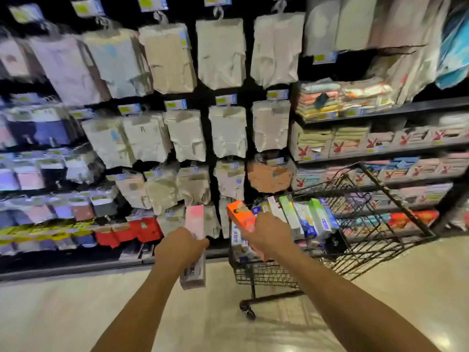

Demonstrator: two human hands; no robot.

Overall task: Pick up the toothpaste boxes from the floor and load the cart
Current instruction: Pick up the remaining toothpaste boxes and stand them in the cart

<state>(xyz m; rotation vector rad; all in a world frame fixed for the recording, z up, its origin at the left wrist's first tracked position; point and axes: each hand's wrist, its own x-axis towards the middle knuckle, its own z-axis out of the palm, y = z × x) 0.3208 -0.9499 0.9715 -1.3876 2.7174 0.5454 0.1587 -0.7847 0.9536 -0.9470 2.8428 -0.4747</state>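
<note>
The right hand [267, 231] grips a slick orange box [241, 215] over the wire cart [368, 224], the left hand [181, 246] clasps a pink box [195, 247] just left of it, and either smooth carton could slide off the crowded upright boxes [304, 217] inside.

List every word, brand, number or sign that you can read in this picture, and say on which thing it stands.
No text can be read with certainty; the picture is blurred.
Red rabbit-head logos, no words legible: on the boxed goods on the right shelves.
Pink box in the left hand: dark print near its lower end, unreadable.
Orange box in the right hand: unreadable.
Boxes in the cart: print too blurred.
Yellow price tags: too small.
</note>
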